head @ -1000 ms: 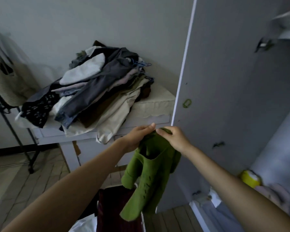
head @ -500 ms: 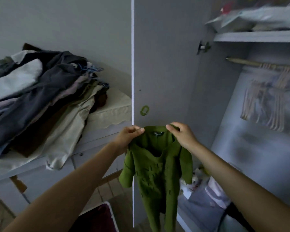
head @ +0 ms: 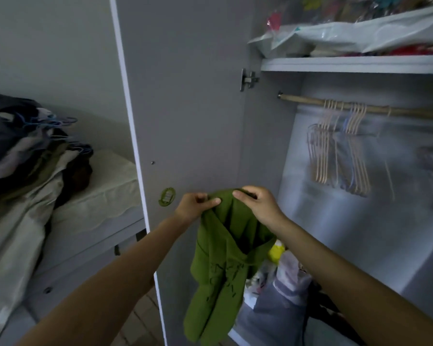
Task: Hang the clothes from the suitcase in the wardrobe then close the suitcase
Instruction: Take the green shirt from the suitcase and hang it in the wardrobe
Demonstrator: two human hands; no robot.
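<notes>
Both hands are closed on a green garment (head: pixel 220 260) in front of the open wardrobe door (head: pixel 193 101). The left hand (head: pixel 194 206) pinches the top edge of the cloth between thumb and curled fingers, and the right hand (head: pixel 256 203) grips the same edge just beside it, knuckles up. The garment hangs down from the two hands, folded on itself, its lower part in front of the bottom of the door.

Just right of the door, low inside the wardrobe, lie loose clothes (head: pixel 278 305) and a yellow thing (head: pixel 276 250), partly hidden by the green cloth. Left of the door stands a desk (head: pixel 90 236) with a pale cover, and on it a heap of dark and pale clothes (head: pixel 23 171) with blue hangers (head: pixel 60 123) sticking out of the top.

Further in, right of the door and above the hands, a wooden rail (head: pixel 310 101) carries a bunch of pale empty hangers (head: pixel 340 151). Above the rail, a shelf (head: pixel 348 64) holds plastic bags (head: pixel 360 33) of coloured things. A metal hinge (head: pixel 248 79) sits where the door meets the wardrobe, level with the shelf
</notes>
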